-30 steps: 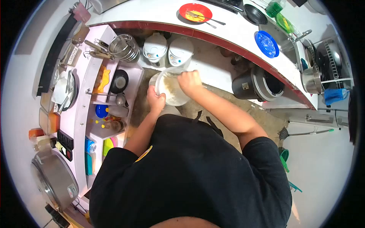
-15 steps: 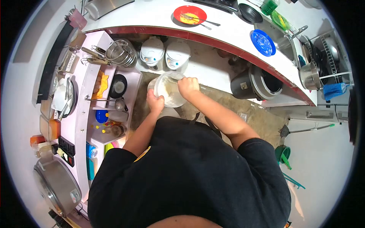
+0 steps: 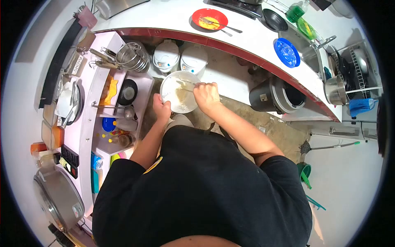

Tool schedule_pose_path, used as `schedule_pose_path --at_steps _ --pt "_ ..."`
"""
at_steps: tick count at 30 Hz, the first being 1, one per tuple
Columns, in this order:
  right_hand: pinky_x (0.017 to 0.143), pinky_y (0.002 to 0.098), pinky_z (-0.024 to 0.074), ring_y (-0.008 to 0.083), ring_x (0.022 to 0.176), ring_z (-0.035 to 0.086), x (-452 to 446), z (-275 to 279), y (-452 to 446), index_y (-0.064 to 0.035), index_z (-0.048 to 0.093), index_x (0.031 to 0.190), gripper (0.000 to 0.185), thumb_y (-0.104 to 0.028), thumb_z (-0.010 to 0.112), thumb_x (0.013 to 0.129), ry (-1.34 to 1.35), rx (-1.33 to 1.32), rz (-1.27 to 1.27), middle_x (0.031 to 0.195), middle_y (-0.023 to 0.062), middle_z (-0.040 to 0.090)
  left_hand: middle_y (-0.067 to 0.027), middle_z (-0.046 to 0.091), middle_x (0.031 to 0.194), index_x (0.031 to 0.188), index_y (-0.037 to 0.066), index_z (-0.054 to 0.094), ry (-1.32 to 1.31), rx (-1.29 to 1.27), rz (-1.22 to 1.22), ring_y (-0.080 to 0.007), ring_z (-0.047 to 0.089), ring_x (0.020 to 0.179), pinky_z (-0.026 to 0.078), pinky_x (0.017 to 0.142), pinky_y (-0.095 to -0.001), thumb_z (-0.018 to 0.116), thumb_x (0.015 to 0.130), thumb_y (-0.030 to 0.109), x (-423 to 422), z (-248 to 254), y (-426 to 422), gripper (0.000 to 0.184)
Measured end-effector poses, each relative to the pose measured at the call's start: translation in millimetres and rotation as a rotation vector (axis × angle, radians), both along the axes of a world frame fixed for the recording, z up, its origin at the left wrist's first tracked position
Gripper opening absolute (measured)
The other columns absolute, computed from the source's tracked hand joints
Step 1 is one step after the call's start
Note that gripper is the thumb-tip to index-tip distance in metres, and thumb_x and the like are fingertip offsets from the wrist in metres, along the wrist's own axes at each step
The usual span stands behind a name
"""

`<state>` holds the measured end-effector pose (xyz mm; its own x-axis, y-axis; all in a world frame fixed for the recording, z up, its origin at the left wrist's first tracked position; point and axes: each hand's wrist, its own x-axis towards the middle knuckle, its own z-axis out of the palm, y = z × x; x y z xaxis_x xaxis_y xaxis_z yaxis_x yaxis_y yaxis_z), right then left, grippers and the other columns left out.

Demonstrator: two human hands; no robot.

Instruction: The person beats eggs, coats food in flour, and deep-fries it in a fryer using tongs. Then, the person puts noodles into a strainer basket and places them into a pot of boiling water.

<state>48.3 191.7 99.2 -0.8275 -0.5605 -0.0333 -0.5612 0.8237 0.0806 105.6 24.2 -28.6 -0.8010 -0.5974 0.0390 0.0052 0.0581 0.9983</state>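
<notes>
A round white plastic tub (image 3: 169, 98) is held in front of my body, its mouth turned up toward me. Pale, yellowish, flour-like stuff (image 3: 181, 97) clings to its bottom and side. My left hand (image 3: 162, 108) grips the tub's near left rim, thumb on top. Closed in a fist at the tub's right rim, my right hand (image 3: 207, 97) holds a thin metal utensil (image 3: 187, 88) that reaches into the tub. The utensil's working end is blurred among the contents, so I cannot tell whether it is a fork or a spoon.
On the counter ahead are a red plate (image 3: 198, 16) with beaten egg and a fork, a blue plate (image 3: 278, 52) and a black pan (image 3: 275, 19). Two white lidded containers (image 3: 166, 55) stand below. Shelves (image 3: 88, 136) with utensils line the left; a dark bin (image 3: 263, 96) stands right.
The tub and my left hand have shifted slightly left and away from me, and the tub's inside shows more fully. My right hand keeps its grip on the utensil. The view has shifted a little.
</notes>
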Motion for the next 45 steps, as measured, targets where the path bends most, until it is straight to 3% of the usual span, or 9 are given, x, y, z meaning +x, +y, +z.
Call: schedule_pose_path --at_steps 4,7,9,12,18,22,27,42,45 --pt "0.065 0.0352 0.0434 0.0180 0.071 0.062 -4.9 -0.2 -0.8 -0.0104 0.066 0.071 0.012 -0.013 0.054 0.071 0.031 0.031 0.130 0.074 0.0057 0.063 -0.0021 0.038 0.061 0.073 0.003 0.040 0.086 -0.179 -0.093 -0.0103 0.036 0.055 0.035 0.051 -0.0250 0.046 0.059 -0.002 2.1 9.6 -5.3 0.016" --pt "0.064 0.0361 0.0435 0.0228 0.065 0.063 -5.7 2.3 -2.8 -0.0055 0.061 0.071 0.010 -0.010 0.053 0.069 -0.003 -0.069 0.171 0.070 0.0109 0.063 -0.0020 0.039 0.061 0.073 0.004 0.040 0.064 -0.205 -0.131 -0.0100 0.036 0.054 0.034 0.050 -0.0247 0.046 0.059 -0.002 5.2 18.8 -3.8 0.016" --pt "0.064 0.0368 0.0442 0.0241 0.068 0.063 -7.1 3.9 -7.7 -0.0063 0.063 0.071 0.012 -0.014 0.055 0.071 -0.125 -0.076 0.099 0.071 0.0116 0.063 0.0009 0.041 0.067 0.082 0.003 0.041 0.037 -0.268 -0.204 -0.0067 0.036 0.059 0.033 0.053 -0.0213 0.045 0.061 -0.002 8.0 23.7 -4.7 0.021" --pt "0.065 0.0384 0.0456 0.0257 0.071 0.063 -10.5 -2.2 -14.8 -0.0064 0.066 0.075 0.016 -0.019 0.057 0.073 -0.227 -0.117 0.013 0.073 0.0131 0.064 0.0011 0.042 0.067 0.082 0.003 0.041 0.096 -0.274 -0.224 -0.0067 0.037 0.058 0.033 0.052 -0.0211 0.045 0.061 -0.003 8.0 29.5 -2.7 0.023" --pt "0.067 0.0374 0.0482 0.0266 0.076 0.063 -20.3 -9.7 -28.4 -0.0061 0.067 0.081 0.025 -0.029 0.059 0.076 -0.273 -0.095 -0.145 0.079 0.0127 0.065 -0.0009 0.038 0.062 0.073 0.004 0.039 0.130 -0.201 -0.189 -0.0084 0.035 0.054 0.032 0.048 -0.0227 0.046 0.058 -0.002 4.0 34.2 -1.7 0.017" --pt "0.066 0.0359 0.0491 0.0269 0.076 0.064 -14.3 -9.9 -35.5 -0.0064 0.067 0.081 0.025 -0.029 0.059 0.077 -0.250 -0.157 -0.147 0.081 0.0121 0.065 -0.0003 0.038 0.063 0.074 0.004 0.039 0.147 -0.236 -0.186 -0.0079 0.034 0.054 0.032 0.048 -0.0225 0.045 0.058 -0.002 2.3 36.2 -4.7 0.018" --pt "0.065 0.0384 0.0483 0.0234 0.076 0.064 -3.8 -8.2 -42.2 -0.0093 0.068 0.079 0.017 -0.014 0.052 0.075 -0.257 -0.129 -0.110 0.080 0.0106 0.065 0.0012 0.040 0.069 0.082 0.003 0.041 0.131 -0.148 -0.172 -0.0062 0.037 0.059 0.033 0.052 -0.0196 0.046 0.060 -0.002 -0.8 45.6 3.3 0.022" --pt "0.067 0.0375 0.0459 0.0215 0.079 0.063 -6.8 -20.0 -24.3 -0.0105 0.066 0.079 0.016 -0.014 0.052 0.075 -0.136 -0.153 -0.089 0.082 0.0081 0.065 -0.0007 0.039 0.063 0.076 0.004 0.041 0.120 -0.262 -0.077 -0.0099 0.036 0.053 0.032 0.048 -0.0236 0.050 0.058 0.002 -19.4 39.5 4.5 0.020" --pt "0.067 0.0367 0.0456 0.0212 0.079 0.063 -12.3 -12.5 -19.6 -0.0111 0.066 0.080 0.016 -0.014 0.052 0.075 -0.232 -0.102 -0.102 0.082 0.0079 0.065 -0.0006 0.038 0.064 0.075 0.003 0.041 0.139 -0.277 -0.072 -0.0100 0.035 0.053 0.032 0.047 -0.0239 0.050 0.058 0.002 -22.1 42.3 7.5 0.019"
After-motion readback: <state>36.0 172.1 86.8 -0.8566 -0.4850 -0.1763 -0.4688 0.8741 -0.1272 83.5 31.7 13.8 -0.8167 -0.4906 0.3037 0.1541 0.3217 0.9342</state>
